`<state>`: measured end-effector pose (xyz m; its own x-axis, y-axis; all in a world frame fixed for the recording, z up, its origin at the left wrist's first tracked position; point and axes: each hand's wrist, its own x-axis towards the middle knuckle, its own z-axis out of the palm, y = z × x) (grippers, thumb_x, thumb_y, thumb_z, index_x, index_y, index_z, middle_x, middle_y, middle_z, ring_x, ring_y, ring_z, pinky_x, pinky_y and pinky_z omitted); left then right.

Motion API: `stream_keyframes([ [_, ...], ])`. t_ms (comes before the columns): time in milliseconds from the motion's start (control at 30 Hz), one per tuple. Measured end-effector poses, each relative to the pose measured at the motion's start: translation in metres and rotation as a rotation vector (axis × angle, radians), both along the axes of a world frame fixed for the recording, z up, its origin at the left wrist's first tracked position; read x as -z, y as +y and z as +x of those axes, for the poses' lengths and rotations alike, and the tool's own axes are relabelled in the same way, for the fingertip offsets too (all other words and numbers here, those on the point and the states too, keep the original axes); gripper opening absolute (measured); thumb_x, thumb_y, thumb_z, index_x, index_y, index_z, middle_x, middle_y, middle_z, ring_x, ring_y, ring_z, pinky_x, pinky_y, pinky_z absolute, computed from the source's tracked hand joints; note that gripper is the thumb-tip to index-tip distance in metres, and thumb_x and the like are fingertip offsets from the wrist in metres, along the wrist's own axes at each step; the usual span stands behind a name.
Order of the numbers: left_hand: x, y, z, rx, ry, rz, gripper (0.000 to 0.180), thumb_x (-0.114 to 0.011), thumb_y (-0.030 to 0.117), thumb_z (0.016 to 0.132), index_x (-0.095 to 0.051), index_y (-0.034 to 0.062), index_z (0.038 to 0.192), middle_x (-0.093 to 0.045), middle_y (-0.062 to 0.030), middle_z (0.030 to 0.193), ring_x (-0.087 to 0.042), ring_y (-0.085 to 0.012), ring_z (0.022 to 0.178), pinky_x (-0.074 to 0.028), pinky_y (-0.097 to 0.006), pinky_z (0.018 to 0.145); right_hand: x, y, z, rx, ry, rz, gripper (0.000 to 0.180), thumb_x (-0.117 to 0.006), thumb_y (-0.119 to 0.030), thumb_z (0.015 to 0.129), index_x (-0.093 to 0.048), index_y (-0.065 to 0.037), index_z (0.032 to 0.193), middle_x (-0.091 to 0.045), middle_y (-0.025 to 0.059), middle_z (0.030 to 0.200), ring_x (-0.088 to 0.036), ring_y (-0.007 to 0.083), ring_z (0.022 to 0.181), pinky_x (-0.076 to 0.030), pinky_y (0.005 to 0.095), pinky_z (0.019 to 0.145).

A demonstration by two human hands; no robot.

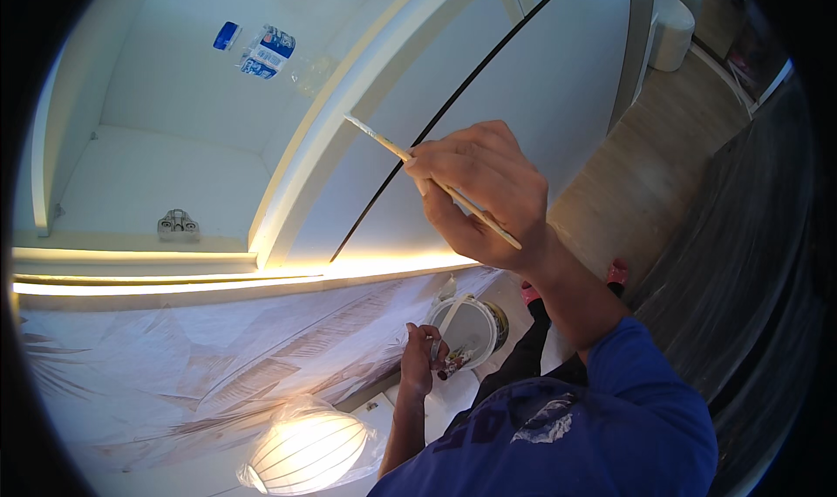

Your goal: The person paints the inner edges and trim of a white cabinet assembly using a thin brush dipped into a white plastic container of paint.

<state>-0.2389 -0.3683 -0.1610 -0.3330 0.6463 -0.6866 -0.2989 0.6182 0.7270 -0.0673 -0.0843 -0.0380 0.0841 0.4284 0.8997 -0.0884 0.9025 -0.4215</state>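
Observation:
My right hand (488, 192) is raised in front of a white cabinet. Its fingers pinch a thin wooden stick-like brush (458, 198), whose slim tip is coated white. That tip points up and left, level with the cabinet's pale front edge (336, 118); I cannot tell whether it touches. Lower down, my left hand (420, 359) is closed around a small, partly clear object (435, 349), mostly hidden by the fingers. A small dark red piece shows just beside those fingers. Next to this hand is a round whitish bucket (473, 327) with a pale handle.
A clear plastic bottle (266, 51) with blue cap and label lies inside the open cabinet. A metal hinge (178, 224) sits near its edge, above a glowing light strip (174, 283). Plastic wraps a lit lamp (309, 449). Dark sheeting (741, 235) hangs at right.

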Motion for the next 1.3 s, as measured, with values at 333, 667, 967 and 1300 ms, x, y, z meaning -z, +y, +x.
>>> stream_keyframes([
  [333, 0.001, 0.0, 0.0, 0.009, 0.005, 0.006, 0.065, -0.022, 0.073, 0.103, -0.049, 0.0133, 0.099, -0.05, -0.0044, 0.061, -0.033, -0.0098, 0.045, -0.031, -0.025, 0.047, 0.004, 0.018, 0.005, 0.115, 0.043, 0.009, 0.023, -0.074, 0.006, 0.076, -0.071, -0.006, 0.096, -0.073, 0.0031, 0.085, -0.067, 0.0207, 0.074, -0.046, 0.0341, 0.073],
  [667, 0.0, 0.001, 0.001, 0.005, 0.008, -0.029, 0.068, -0.02, 0.074, 0.102, -0.049, 0.0129, 0.1, -0.049, -0.004, 0.063, -0.033, -0.0099, 0.047, -0.031, -0.025, 0.048, 0.007, 0.032, 0.012, 0.203, 0.068, 0.001, 0.027, -0.073, 0.007, 0.076, -0.071, -0.007, 0.099, -0.074, 0.0023, 0.086, -0.067, 0.0192, 0.075, -0.046, 0.0334, 0.074],
  [967, 0.0, 0.006, 0.007, 0.016, 0.073, -0.059, 0.06, -0.027, 0.065, 0.106, -0.05, 0.0115, 0.097, -0.049, -0.0037, 0.062, -0.032, -0.01, 0.047, -0.031, -0.026, 0.049, 0.01, 0.025, 0.026, 0.167, 0.067, -0.112, 0.025, -0.07, 0.005, 0.077, -0.071, -0.004, 0.099, -0.074, 0.0055, 0.09, -0.068, 0.0221, 0.078, -0.049, 0.0349, 0.074],
  [1300, 0.002, 0.036, 0.046, 0.224, -0.08, 0.036, 0.054, -0.038, 0.05, 0.11, -0.065, 0.003, 0.107, -0.041, 0.0039, 0.063, -0.036, -0.005, 0.052, -0.032, -0.024, 0.049, 0.102, -0.11, 0.055, -0.278, -0.479, -0.4, 0.026, -0.065, -0.002, 0.084, -0.067, 0.002, 0.109, -0.071, 0.0152, 0.103, -0.067, 0.0325, 0.087, -0.052, 0.0424, 0.08],
])
